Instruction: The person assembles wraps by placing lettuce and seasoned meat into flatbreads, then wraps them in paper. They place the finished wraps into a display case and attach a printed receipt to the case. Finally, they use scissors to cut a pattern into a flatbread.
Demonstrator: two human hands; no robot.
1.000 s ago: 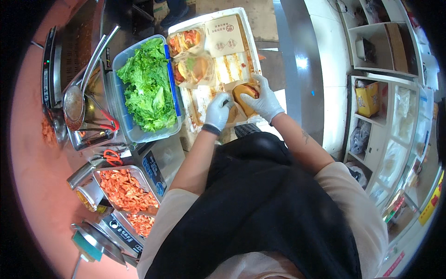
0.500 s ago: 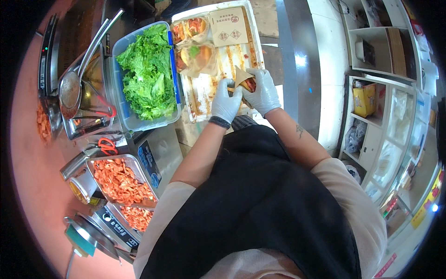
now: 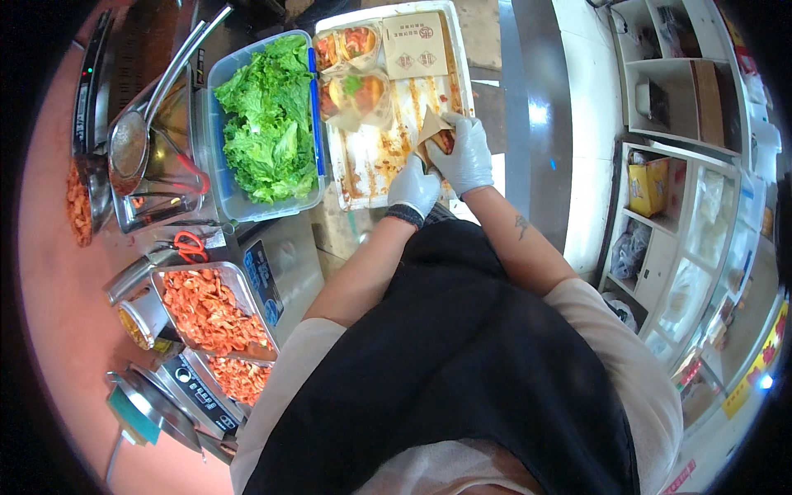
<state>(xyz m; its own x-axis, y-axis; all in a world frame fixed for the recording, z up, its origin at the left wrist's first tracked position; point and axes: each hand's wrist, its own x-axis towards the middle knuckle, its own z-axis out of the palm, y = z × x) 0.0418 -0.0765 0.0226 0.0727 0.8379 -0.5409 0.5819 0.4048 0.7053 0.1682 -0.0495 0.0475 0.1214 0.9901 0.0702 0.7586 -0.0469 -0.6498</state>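
A sandwich with a reddish filling, in a brown paper wrapper (image 3: 432,128), is held over the near right part of the white tray (image 3: 351,169). Its far end flares open. My right hand (image 3: 467,157), in a clear plastic glove, wraps its side. My left hand (image 3: 415,188), gloved too, has its fingers closed at the wrapper's lower end, partly hidden. Farther off in the tray lie two filled buns in paper, one with shrimp-red filling (image 3: 342,47) and one topped with green leaf (image 3: 353,87). A stack of printed brown paper wrappers (image 3: 415,66) rests beside them.
A clear bin with blue edge clips (image 3: 318,124) holds lettuce (image 3: 268,120) left of the tray. Metal strainers (image 3: 129,148), red-handled scissors (image 3: 191,246), steel trays of orange-red meat (image 3: 210,307) and a cooker (image 3: 198,392) line the left. White shelves (image 3: 676,140) stand at right.
My left hand has shifted down and right, lower on the wrapper, while the right hand stays round the sandwich. The wrapper now stands more upright. The whole view has shifted slightly.
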